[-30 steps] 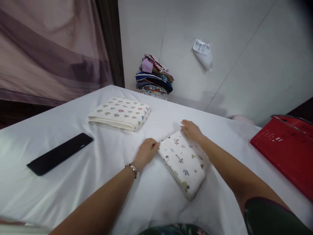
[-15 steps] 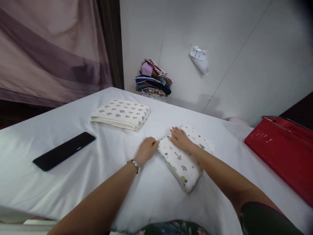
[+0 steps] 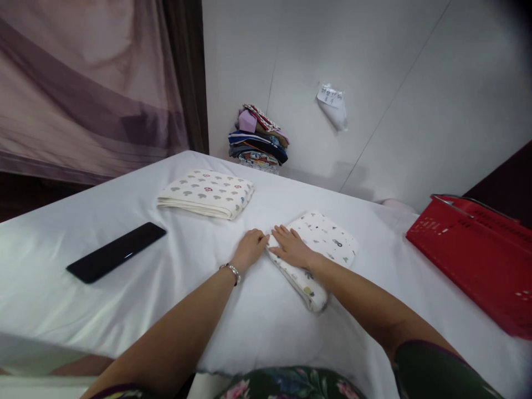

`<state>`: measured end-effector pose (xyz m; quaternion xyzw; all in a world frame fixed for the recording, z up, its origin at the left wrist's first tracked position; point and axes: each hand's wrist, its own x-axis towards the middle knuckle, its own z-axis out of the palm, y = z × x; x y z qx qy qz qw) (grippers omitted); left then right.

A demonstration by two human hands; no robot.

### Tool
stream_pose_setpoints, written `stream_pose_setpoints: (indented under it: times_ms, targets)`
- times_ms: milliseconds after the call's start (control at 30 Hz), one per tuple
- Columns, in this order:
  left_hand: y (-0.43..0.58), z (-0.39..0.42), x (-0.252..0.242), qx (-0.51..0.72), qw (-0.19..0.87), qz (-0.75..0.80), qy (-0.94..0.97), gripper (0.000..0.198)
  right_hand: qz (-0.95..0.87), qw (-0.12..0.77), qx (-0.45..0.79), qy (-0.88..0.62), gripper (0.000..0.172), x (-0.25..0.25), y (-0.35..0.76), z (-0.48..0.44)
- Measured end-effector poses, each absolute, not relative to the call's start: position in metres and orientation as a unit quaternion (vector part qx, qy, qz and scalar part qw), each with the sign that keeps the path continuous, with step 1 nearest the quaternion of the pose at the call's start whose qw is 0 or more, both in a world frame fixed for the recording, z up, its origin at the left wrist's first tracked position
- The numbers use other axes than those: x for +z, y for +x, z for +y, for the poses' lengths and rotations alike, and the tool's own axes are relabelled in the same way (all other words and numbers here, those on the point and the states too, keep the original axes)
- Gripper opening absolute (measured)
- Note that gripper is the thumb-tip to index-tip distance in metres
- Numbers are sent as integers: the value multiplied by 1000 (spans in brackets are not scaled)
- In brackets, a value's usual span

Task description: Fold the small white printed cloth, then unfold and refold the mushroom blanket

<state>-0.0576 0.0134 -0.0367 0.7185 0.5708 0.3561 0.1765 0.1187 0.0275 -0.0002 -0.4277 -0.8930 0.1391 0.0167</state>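
Note:
In front of me lies a white folded cloth printed with small grey plants and figures. Its near side is a thick folded strip, while a flatter part spreads out behind and to the right. My right hand rests flat on the strip with its fingers stretched out. At the cloth's left corner, my left hand has its thumb and fingers pressed together on the edge; a bracelet circles that wrist. Beyond it sits a second folded cloth, cream with grey and red mushroom prints, which neither hand touches.
Both cloths lie on a white-covered table. A black flat slab is at the left. On the right stands a red basket with a metal handle. A stack of folded clothes rises behind the far edge, by the wall.
My right hand has slid left across the cloth toward my left hand. More of the cloth's far part now shows, and the near strip looks narrower. My left hand stays at the corner.

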Motion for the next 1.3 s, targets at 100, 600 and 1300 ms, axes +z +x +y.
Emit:
stream_pose_setpoints:
  times_ms: [100, 600, 1300]
  targets:
    - [-58, 14, -38, 359, 177, 569, 719, 30, -886, 21, 147, -440, 71, -1, 115, 22]
    - [-59, 12, -34, 358, 182, 564, 722, 30, -890, 20, 178, -419, 79, 8, 111, -20]
    - [-58, 12, -27, 328, 191, 590, 713, 29, -916, 40, 113, -382, 52, 1, 176, -115]
